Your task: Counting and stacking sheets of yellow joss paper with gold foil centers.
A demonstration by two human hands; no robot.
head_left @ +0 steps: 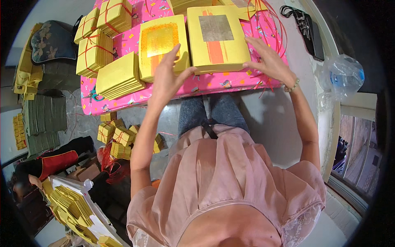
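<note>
Two tall stacks of yellow paper sheets sit side by side at the table's near edge. The right-hand stack [232, 31] bears a silver-grey square over orange streaks; the left-hand stack [149, 31] has a gold square with an orange border. My left hand [169, 76] is open over the left stack's near right part, its thumb by the other stack's near left corner. With fingers spread, my right hand [269, 61] lies along the right stack's right side, thumb at its near corner. Whether either hand presses the paper, I cannot tell.
A pink patterned cloth [123, 105] covers the table. Left are an untied paper stack [119, 76], bundles tied with red string [94, 51], and teal-handled scissors [95, 94]. Loose red strings [282, 31] hang at the right. More tied bundles [121, 136] lie below, left of my legs.
</note>
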